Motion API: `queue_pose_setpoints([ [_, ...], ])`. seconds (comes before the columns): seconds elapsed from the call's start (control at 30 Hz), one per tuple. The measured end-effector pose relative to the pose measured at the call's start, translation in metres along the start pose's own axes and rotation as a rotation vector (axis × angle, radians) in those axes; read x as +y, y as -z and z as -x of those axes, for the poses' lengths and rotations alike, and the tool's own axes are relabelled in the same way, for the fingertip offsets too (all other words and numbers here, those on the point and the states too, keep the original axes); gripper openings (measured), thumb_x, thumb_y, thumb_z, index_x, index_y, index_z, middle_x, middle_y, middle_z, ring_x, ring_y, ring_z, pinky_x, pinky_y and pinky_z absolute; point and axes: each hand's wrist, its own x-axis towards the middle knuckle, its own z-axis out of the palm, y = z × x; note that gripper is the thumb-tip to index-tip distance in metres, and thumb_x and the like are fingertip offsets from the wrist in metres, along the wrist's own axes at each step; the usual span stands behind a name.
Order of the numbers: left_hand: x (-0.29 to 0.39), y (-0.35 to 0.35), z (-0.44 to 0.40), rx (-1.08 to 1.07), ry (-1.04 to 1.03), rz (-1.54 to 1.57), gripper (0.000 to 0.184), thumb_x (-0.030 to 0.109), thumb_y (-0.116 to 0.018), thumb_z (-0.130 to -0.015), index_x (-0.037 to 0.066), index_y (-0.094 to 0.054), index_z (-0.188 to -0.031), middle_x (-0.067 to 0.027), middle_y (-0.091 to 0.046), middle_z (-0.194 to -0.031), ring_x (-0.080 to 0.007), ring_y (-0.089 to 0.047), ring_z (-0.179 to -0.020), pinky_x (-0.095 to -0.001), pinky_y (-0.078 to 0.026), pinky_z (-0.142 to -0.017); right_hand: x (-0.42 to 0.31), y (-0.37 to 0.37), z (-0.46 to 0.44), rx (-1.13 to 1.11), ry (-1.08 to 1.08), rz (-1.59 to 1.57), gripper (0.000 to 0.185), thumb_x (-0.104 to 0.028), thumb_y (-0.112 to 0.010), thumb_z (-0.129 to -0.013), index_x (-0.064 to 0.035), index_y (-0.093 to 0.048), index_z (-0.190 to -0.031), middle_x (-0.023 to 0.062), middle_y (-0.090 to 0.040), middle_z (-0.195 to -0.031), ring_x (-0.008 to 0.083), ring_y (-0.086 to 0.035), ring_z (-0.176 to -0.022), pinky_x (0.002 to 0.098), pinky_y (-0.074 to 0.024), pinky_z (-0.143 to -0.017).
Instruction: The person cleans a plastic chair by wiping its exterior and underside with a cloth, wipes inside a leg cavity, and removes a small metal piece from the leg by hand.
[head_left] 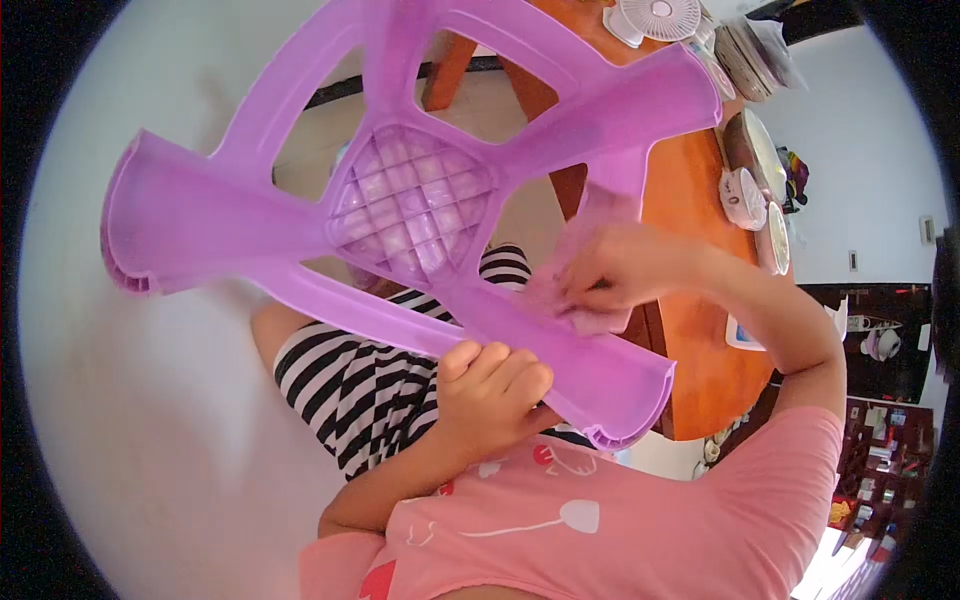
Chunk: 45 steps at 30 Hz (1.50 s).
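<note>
A purple plastic stool (pixel 250 225), or a similar four-legged piece, is tilted up in front of me, with a ribbed lattice in its middle. My left hand (pixel 490 395) is closed round the edge of its lower leg, fingers curled over the rim. Farther right, my right hand (pixel 620 268) is pinched on a thin pink cloth (pixel 600 318), which lies against the same leg. Motion blurs that hand slightly. Part of the cloth seems to spread above the hand, where it is hard to tell from the plastic.
An orange wooden table (pixel 685 220) stands at the right, bearing a small fan (pixel 660 15), bowls (pixel 742 198) and a stack of items (pixel 745 60). Below the stool are my legs in striped shorts (pixel 350 390). A pale wall (pixel 130 400) is at the left.
</note>
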Motion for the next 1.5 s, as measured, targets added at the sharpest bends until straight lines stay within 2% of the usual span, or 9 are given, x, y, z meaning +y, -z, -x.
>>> queue_pose_setpoints([
  [0.07,0.001,0.000,0.001,-0.009,0.000,-0.008,0.032,0.040,-0.065,-0.065,0.015,-0.046,-0.072,0.0037,-0.048,-0.066,-0.0128,-0.044,-0.061,-0.0294,-0.027,-0.069,0.040,0.011,0.003,0.239,0.201,0.103,0.018,-0.013,-0.057,-0.069,-0.0102,-0.067,-0.084,0.0063,-0.065,-0.083,0.0256,-0.060,-0.076,0.0361,-0.0479,-0.067],
  [0.2,0.002,-0.002,0.004,0.030,0.010,-0.035,0.032,0.039,-0.066,-0.063,0.015,-0.046,-0.071,0.0038,-0.048,-0.067,-0.0126,-0.044,-0.061,-0.0293,-0.027,-0.068,0.076,0.064,0.001,0.271,-0.540,0.802,0.010,-0.017,-0.058,-0.067,-0.0088,-0.063,-0.071,0.0065,-0.062,-0.076,0.0248,-0.059,-0.082,0.0398,-0.0436,-0.082],
  [0.33,-0.001,-0.002,0.004,0.036,0.039,-0.011,0.032,0.038,-0.066,-0.062,0.016,-0.046,-0.071,0.0040,-0.049,-0.068,-0.0122,-0.045,-0.061,-0.0300,-0.027,-0.068,0.096,0.064,-0.005,0.325,-0.425,0.918,0.011,-0.020,-0.057,-0.071,-0.0095,-0.060,-0.074,0.0081,-0.060,-0.076,0.0257,-0.058,-0.084,0.0427,-0.0415,-0.083],
  [0.67,-0.002,0.001,0.001,0.071,0.003,0.026,0.035,0.044,-0.063,-0.070,0.014,-0.049,-0.078,0.0020,-0.056,-0.082,-0.0121,-0.050,-0.068,-0.0306,-0.027,-0.073,-0.015,-0.027,0.006,0.596,0.169,0.228,0.019,-0.023,-0.052,-0.079,-0.0068,-0.058,-0.071,0.0118,-0.057,-0.068,0.0321,-0.057,-0.067,0.0445,-0.0433,-0.059],
  [0.83,-0.005,0.005,-0.004,0.070,-0.009,-0.021,0.036,0.047,-0.062,-0.072,0.013,-0.051,-0.082,0.0007,-0.055,-0.086,-0.0132,-0.051,-0.070,-0.0304,-0.027,-0.074,-0.028,0.008,0.008,-0.123,0.062,-0.127,0.023,-0.022,-0.051,-0.087,-0.0028,-0.062,-0.083,0.0104,-0.062,-0.082,0.0254,-0.057,-0.077,0.0343,-0.0432,-0.069],
  [0.97,-0.010,0.010,-0.015,0.078,-0.001,0.001,0.040,0.049,-0.063,-0.071,0.013,-0.051,-0.082,0.0007,-0.053,-0.081,-0.0148,-0.049,-0.069,-0.0308,-0.027,-0.073,-0.023,0.018,0.023,-0.252,0.079,-0.482,0.028,-0.024,-0.049,-0.090,0.0008,-0.061,-0.083,0.0105,-0.063,-0.083,0.0206,-0.058,-0.077,0.0310,-0.0436,-0.067],
  [1.27,-0.063,0.052,-0.050,0.030,-0.123,0.054,0.037,0.038,-0.074,-0.057,0.013,-0.051,-0.073,-0.0007,-0.055,-0.079,-0.0186,-0.052,-0.073,-0.0312,-0.028,-0.072,-0.034,-0.006,0.011,0.307,0.280,-1.226,0.030,-0.026,-0.046,-0.092,0.0007,-0.062,-0.090,0.0133,-0.063,-0.094,0.0240,-0.058,-0.093,0.0353,-0.0451,-0.083],
  [1.4,-0.106,0.096,-0.053,-0.128,-0.126,0.065,0.033,0.025,-0.076,-0.054,0.011,-0.054,-0.075,-0.0031,-0.057,-0.084,-0.0208,-0.053,-0.082,-0.0338,-0.032,-0.078,-0.052,-0.019,-0.023,0.487,0.477,-1.556,0.029,-0.020,-0.048,-0.092,-0.0008,-0.056,-0.112,0.0042,-0.058,-0.109,0.0111,-0.051,-0.101,0.0252,-0.0409,-0.087],
  [1.5,-0.099,0.126,-0.056,-0.092,0.180,0.273,0.062,0.022,-0.078,-0.054,0.006,-0.053,-0.108,-0.0102,-0.052,-0.108,-0.0254,-0.048,-0.105,-0.0372,-0.032,-0.096,-0.045,-0.020,-0.029,0.757,0.327,-1.472,0.028,-0.017,-0.043,-0.093,-0.0011,-0.054,-0.114,0.0021,-0.058,-0.105,0.0104,-0.052,-0.096,0.0257,-0.0418,-0.086],
])
